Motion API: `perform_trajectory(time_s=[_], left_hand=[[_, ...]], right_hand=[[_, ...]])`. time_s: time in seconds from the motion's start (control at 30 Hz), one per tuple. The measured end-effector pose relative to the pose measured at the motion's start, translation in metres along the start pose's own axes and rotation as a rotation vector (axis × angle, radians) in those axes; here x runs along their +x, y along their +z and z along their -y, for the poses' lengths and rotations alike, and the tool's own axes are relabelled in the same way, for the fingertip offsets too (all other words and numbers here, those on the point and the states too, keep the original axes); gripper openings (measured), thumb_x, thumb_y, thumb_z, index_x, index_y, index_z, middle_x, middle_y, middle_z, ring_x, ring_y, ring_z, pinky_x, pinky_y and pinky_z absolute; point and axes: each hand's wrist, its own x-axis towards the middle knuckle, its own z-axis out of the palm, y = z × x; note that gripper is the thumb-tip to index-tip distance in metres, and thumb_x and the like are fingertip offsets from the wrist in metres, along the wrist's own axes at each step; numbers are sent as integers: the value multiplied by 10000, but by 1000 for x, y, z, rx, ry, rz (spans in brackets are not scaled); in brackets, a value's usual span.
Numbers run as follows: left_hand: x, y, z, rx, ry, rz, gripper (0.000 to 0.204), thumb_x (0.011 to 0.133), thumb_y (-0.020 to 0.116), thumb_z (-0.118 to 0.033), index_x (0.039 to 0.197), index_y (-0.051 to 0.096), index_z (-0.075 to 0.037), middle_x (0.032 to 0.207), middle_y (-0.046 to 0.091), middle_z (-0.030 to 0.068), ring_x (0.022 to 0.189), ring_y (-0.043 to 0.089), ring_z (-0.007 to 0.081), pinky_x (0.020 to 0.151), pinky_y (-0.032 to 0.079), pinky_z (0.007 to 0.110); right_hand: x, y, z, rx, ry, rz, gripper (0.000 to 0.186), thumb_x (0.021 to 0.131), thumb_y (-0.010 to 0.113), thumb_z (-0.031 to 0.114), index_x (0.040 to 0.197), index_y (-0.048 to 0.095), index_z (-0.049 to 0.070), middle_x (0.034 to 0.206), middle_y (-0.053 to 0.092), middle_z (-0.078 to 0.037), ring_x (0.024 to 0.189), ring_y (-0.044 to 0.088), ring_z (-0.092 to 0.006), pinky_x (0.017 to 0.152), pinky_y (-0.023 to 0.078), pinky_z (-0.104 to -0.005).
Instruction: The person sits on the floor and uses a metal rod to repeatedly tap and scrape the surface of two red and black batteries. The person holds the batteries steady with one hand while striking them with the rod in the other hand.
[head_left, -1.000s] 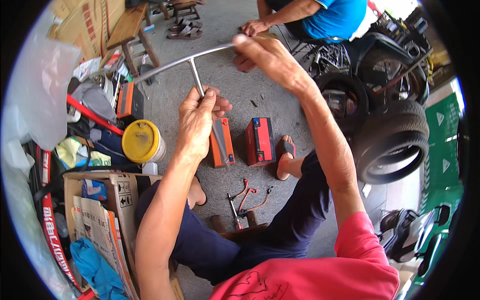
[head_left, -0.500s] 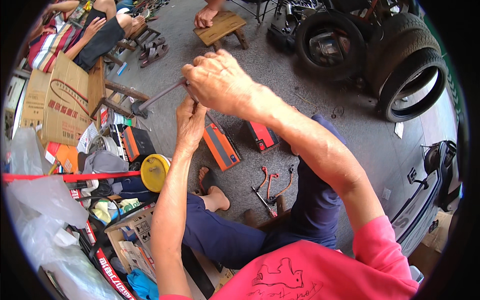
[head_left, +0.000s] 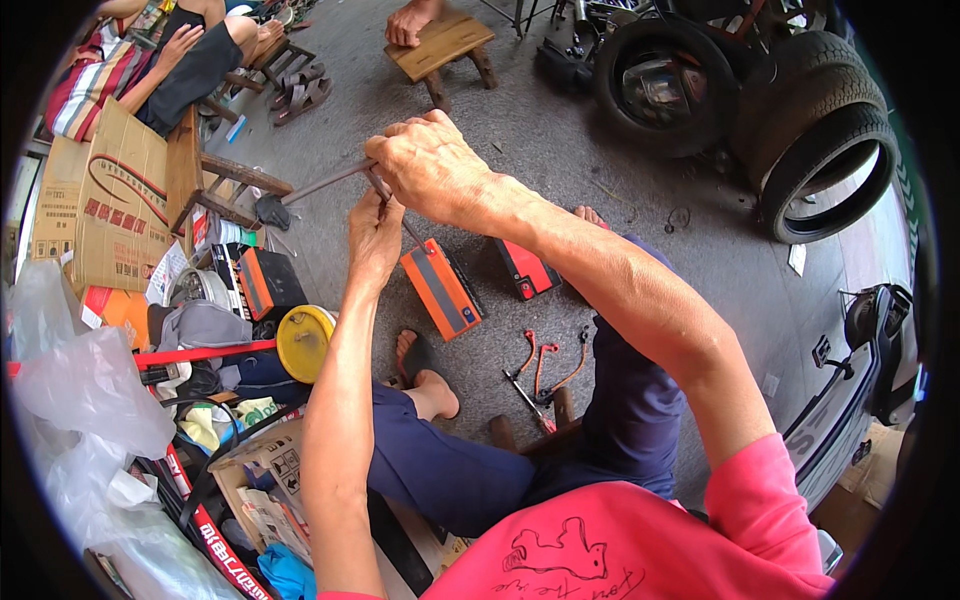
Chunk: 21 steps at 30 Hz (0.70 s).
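Note:
My right hand (head_left: 432,165) is closed around a thin grey-brown strip (head_left: 325,182) at its bend. Just below it, my left hand (head_left: 374,245) pinches the same strip between thumb and fingers. One end sticks out to the left above the floor. The other slants down past my left hand toward an orange battery with a grey band (head_left: 440,290); whether it touches the battery I cannot tell. Beside that stands a red and black battery (head_left: 526,270), partly behind my right forearm. Red and black wire leads (head_left: 543,365) and a slim tool (head_left: 525,400) lie nearer my legs.
A wooden stool (head_left: 440,48) stands ahead, another person's hand (head_left: 410,22) on it. Tyres (head_left: 835,180) are stacked at the far right. On the left are cardboard boxes (head_left: 125,190), a yellow-lidded tub (head_left: 305,343), another orange-black battery (head_left: 270,280) and plastic bags (head_left: 90,400).
Both hands have shifted slightly down in the picture, still gripping the strip. Its left end sits a little higher and more level. The batteries and leads stay in place.

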Motion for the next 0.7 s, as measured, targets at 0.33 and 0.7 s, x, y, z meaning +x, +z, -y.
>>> perform_trajectory(time_s=[0.33, 0.7], left_hand=[[0, -2, 5, 26, 49, -5, 202, 961, 564, -201, 939, 583, -1, 765, 508, -16, 752, 455, 72, 683, 406, 255], [-1, 2, 7, -21, -11, 0, 204, 951, 583, -211, 925, 598, -9, 792, 539, -22, 782, 466, 68, 707, 411, 258]], right_hand=[[0, 11, 0, 18, 9, 27, 172, 711, 687, 143, 862, 661, 65, 836, 650, -108, 918, 617, -283, 812, 380, -418], [-1, 11, 0, -30, -16, 37, 123, 791, 652, 163, 867, 656, 67, 817, 639, -92, 900, 620, -265, 835, 389, -414]])
